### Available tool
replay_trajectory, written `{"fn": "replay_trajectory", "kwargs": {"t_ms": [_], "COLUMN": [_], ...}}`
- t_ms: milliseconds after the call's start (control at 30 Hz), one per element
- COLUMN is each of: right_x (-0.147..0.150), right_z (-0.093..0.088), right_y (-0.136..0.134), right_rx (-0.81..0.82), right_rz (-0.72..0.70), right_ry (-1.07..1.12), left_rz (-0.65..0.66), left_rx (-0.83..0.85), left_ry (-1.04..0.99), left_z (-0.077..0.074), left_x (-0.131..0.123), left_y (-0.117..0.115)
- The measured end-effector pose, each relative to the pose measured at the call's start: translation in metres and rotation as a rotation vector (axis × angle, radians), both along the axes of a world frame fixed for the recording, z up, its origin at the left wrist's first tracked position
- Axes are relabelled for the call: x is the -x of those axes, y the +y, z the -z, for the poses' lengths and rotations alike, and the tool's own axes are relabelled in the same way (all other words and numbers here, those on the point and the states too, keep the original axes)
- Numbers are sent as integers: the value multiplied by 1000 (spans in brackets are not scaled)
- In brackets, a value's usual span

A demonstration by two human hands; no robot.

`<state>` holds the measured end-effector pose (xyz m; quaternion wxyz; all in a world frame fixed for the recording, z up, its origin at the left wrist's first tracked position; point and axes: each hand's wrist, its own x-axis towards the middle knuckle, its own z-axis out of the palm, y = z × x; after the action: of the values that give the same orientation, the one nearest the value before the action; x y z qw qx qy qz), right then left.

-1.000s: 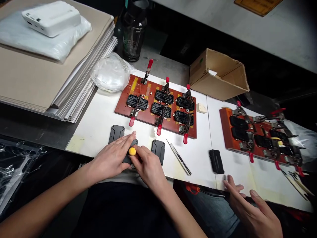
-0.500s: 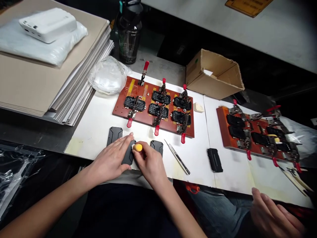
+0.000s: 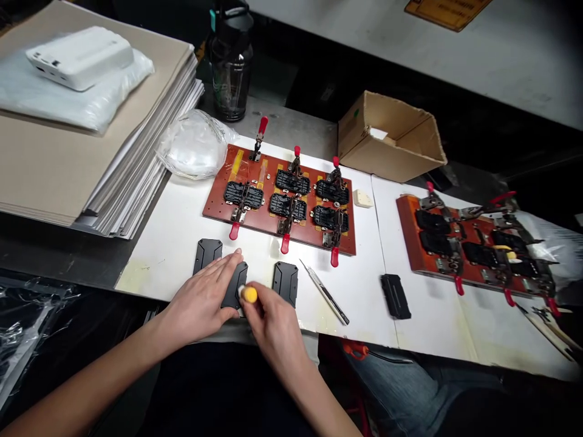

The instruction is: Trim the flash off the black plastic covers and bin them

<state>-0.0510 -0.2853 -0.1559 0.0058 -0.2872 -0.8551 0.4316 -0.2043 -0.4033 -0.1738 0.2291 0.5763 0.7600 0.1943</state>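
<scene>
My left hand (image 3: 199, 302) lies flat with its fingers stretched out over a dark grey plastic cover (image 3: 233, 289), thumb near its lower edge. In my right hand (image 3: 277, 321) I pinch a short tool with a rounded yellow end (image 3: 249, 295); its whitish part is at the cover's right edge, and the tip's kind is hidden. To the left, partly behind my fingers, rests a similar cover (image 3: 209, 254). Another dark cover (image 3: 286, 283) sits right of my right hand, and beside it lies a craft knife (image 3: 324, 292).
Behind my hands stands a red-brown fixture board (image 3: 268, 219) with black parts under red-handled clamps. A second clamp fixture (image 3: 407, 227), a black part (image 3: 395, 296) and a cardboard box (image 3: 359, 136) are to the right. Stacked sheets (image 3: 132, 182) and a plastic bag (image 3: 191, 145) occupy the left.
My right hand has moved the yellow-ended tool down along the cover's right edge. My left hand stays on the cover. Another person's hand at lower right has left view.
</scene>
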Motion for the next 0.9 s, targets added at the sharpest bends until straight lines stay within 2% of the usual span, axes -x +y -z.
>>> {"fn": "replay_trajectory", "kwargs": {"t_ms": [100, 200, 267, 367, 433, 500, 567, 667, 800, 900], "right_x": [-4, 5, 8, -6, -24, -40, -49, -51, -30, 13], "right_z": [-4, 0, 0, -10, -23, -34, -40, -39, -26, -13], "right_y": [-3, -5, -6, -5, -2, 2, 5, 7, 6, 4], "right_rx": [0, -116, -159, -101, -24, 47, 82, 84, 76, 17], "right_rz": [-46, -32, -101, -269, -306, -221, -73, 60, 67, -20], "right_ry": [-24, 19, -38, -187, -231, -192, -127, -85, -65, 42], "left_rz": [1, 12, 21, 22, 15, 24, 62, 99, 7, -26], "left_rx": [-12, -34, -43, -51, -51, -67, -104, -155, -110, -92], "left_ry": [-11, -7, 0, 4, 11, 30, 68, 135, 167, 100], "left_z": [0, 0, 2, 3, 4, 3, -1, -7, -9, -4], "left_x": [0, 1, 3, 5, 4, 0, -4, 1, 35, 60], "left_y": [0, 0, -1, -1, 3, 8, 12, 7, -21, -36]}}
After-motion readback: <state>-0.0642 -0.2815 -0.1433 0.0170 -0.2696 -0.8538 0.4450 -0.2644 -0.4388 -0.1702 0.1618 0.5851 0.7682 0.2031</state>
